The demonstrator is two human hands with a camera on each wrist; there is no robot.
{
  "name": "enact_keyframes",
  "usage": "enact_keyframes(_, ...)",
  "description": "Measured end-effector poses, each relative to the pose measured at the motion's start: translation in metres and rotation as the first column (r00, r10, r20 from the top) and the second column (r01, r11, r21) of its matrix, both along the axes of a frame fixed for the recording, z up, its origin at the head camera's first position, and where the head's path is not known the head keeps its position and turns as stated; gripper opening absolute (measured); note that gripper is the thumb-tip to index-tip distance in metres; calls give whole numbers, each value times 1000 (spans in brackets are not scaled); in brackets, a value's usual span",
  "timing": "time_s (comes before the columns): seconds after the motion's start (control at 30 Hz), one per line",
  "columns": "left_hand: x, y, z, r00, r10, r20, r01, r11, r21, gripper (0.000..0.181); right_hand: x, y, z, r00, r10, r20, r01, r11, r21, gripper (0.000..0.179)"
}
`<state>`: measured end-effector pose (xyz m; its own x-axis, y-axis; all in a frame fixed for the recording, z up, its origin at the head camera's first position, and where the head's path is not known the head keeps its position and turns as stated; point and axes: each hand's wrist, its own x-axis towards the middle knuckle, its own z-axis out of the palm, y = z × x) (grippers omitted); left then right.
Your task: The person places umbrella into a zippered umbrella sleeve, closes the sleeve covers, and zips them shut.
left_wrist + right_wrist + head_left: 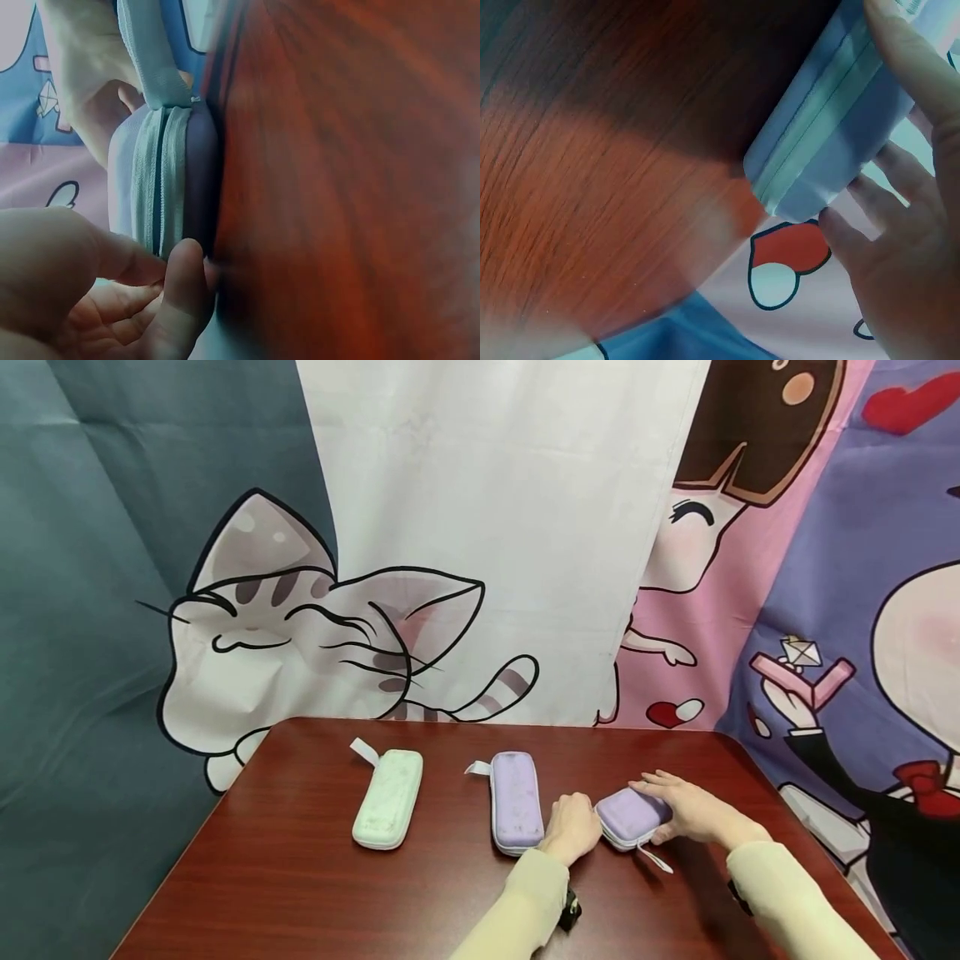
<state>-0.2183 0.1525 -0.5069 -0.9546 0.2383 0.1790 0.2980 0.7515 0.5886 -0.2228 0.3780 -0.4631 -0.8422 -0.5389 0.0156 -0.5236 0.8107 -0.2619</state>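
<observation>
On the right part of the table lies a purple zip case [632, 817], turned at an angle with its white strap towards the front. My right hand [693, 808] grips it from the right, thumb on the near side and fingers over the far side. At the case's left end is my left hand [573, 828], fingers curled. In the left wrist view its thumb and fingertips pinch at the white zipper [159, 187]; the zipper pull is hidden by them. The zipper edge of the case [817, 127] also shows in the right wrist view.
A second purple case [516, 802] lies left of my left hand, close to it. Further left is a pale green case [388, 799]. The brown wooden table [285, 877] ends at a hanging printed cloth [510, 527].
</observation>
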Motion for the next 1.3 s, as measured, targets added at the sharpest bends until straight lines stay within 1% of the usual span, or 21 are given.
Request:
enact_keyframes(0.1,-5,2,5,1000,10,9,-10,1000,-20,29,-1,-2,1,999,-39,-25,39,999,16,82)
enact_keyframes(0.2,-10,2,8,999,20,27,-18,999,-41,26,0,-6,1,995,-92,-39,93,995,47,81)
enact_keyframes(0.27,-13,2,8,999,24,42,-22,999,-46,26,1,-11,1,992,-123,-42,126,989,74,82)
enact_keyframes(0.37,-16,2,7,999,31,42,-29,998,-57,25,4,-17,1,983,-176,-47,180,978,109,81)
enact_keyframes(0.5,-17,3,6,998,45,48,-43,998,-47,25,9,-24,3,974,-212,-80,222,964,144,79)
enact_keyframes(0.6,-18,3,7,998,42,55,-40,999,-35,26,12,-27,4,966,-232,-115,248,956,154,79)
enact_keyframes(0.73,-20,3,10,997,37,68,-34,998,-49,26,15,-30,3,950,-276,-144,298,941,159,78)
enact_keyframes(0.93,-26,2,15,995,41,94,-33,996,-86,21,20,-39,1,918,-333,-216,374,907,192,65)
enact_keyframes(1.0,-27,2,16,995,36,98,-27,996,-89,19,21,-42,-1,905,-348,-242,397,897,193,62)
enact_keyframes(1.07,-27,2,15,994,30,103,-20,996,-91,18,22,-44,-3,898,-356,-258,408,893,191,61)
enact_keyframes(1.13,-28,2,14,994,23,103,-14,996,-90,18,24,-45,-4,897,-351,-268,408,891,200,61)
enact_keyframes(1.17,-29,3,13,994,18,104,-8,996,-89,18,24,-44,-4,901,-341,-270,400,893,208,61)
enact_keyframes(1.2,-30,3,12,994,12,109,-2,996,-89,19,25,-43,-3,907,-327,-265,387,896,219,60)
enact_keyframes(1.3,-30,3,12,991,-4,136,16,996,-87,23,26,-37,5,942,-267,-205,315,914,258,55)
